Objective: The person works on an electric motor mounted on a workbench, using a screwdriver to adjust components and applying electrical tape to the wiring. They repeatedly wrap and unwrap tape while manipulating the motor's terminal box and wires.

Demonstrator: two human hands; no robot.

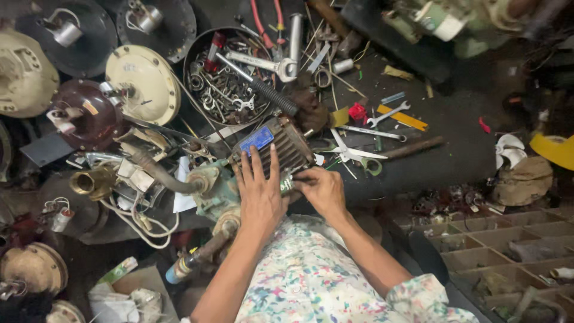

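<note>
A small water pump with a ribbed dark motor housing and a blue plate on top lies in front of me on the cluttered floor; its greenish pump body points left. My left hand lies flat on the near end of the housing, fingers spread. My right hand presses its fingertips against the housing's near right side; whether it pinches a small part is hidden.
A round tin of wrenches, nuts and clips sits beyond the pump. Fan motor covers lie left, scissors and spanners right. A compartmented wooden tray is at lower right.
</note>
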